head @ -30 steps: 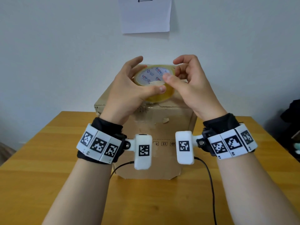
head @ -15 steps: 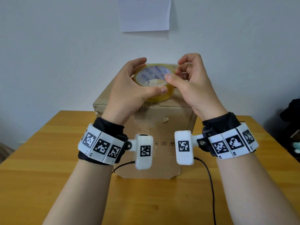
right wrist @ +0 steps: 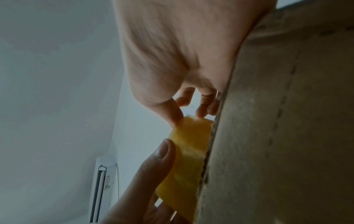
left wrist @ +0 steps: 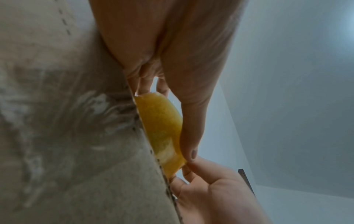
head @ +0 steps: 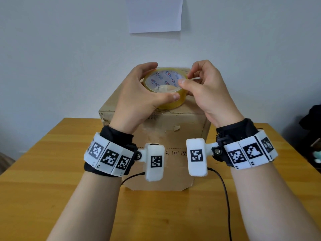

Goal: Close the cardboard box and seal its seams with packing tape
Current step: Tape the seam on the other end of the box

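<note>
A closed brown cardboard box stands on the wooden table. Just above its top I hold a roll of yellowish clear packing tape, its printed core facing me. My left hand grips the roll from the left, thumb across its near rim and fingers over the far side. My right hand pinches at the roll's right edge with thumb and curled fingers. In the left wrist view the yellow roll lies against the box edge; the right wrist view shows the roll beside the box wall.
A white paper sheet hangs on the wall behind the box. Black cables run from the wrist cameras over the table in front of the box. Dark objects sit at the right edge of the table.
The roll has tilted so its core faces me more. My right fingers have shifted along the rim to the roll's right edge; the left hand keeps its grip.
</note>
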### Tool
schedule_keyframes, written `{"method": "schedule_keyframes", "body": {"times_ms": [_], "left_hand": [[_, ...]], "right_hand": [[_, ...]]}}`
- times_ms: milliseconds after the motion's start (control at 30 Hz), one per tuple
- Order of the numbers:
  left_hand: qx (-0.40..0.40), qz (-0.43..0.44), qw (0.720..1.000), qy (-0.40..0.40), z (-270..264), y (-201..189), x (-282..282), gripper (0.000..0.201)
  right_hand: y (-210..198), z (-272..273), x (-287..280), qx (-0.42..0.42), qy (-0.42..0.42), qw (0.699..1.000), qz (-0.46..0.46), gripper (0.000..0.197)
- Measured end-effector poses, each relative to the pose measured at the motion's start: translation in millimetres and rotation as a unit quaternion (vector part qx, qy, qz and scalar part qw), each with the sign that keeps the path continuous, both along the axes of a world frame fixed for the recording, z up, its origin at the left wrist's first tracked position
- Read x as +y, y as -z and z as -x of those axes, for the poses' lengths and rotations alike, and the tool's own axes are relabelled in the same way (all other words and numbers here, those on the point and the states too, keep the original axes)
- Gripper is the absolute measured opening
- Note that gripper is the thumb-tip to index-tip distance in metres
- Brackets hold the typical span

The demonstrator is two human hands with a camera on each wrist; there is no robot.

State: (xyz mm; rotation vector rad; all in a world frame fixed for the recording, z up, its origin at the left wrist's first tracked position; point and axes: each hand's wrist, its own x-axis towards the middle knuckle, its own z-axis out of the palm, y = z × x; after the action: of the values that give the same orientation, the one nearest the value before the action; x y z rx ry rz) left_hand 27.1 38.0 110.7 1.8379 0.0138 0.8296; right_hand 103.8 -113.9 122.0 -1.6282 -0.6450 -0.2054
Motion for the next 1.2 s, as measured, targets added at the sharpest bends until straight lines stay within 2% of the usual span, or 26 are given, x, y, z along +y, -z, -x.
{"method": "schedule_keyframes", "body": {"times_ms": [333,567,867,1200], "left_hand": [[0.001,-0.006,1.000,0.002,-0.8,0.7,0.6,0.095],[0.009,-0.007,1.000,0.003,0.2,0.1,1.5,0.090],[0.011,-0.007,1.000,0.001,1.8,-0.2,0.6,0.091],[0.018,0.006,1.000,0.006,4.4,-1.7,-0.6,0.084]], "right_hand": [[-3.4,2.9,-1.7,0.030,-0.018,0.999,-0.026,0.026],[-0.5,5.1,-1.0,0.006,0.008,1.000,-0.020,0.025],[-2.5,6.5,-1.5,0.020,0.003,0.999,-0.032,0.025],[0.8,3.8,-3.1,0.013,0.001,0.999,-0.048,0.021]]}}
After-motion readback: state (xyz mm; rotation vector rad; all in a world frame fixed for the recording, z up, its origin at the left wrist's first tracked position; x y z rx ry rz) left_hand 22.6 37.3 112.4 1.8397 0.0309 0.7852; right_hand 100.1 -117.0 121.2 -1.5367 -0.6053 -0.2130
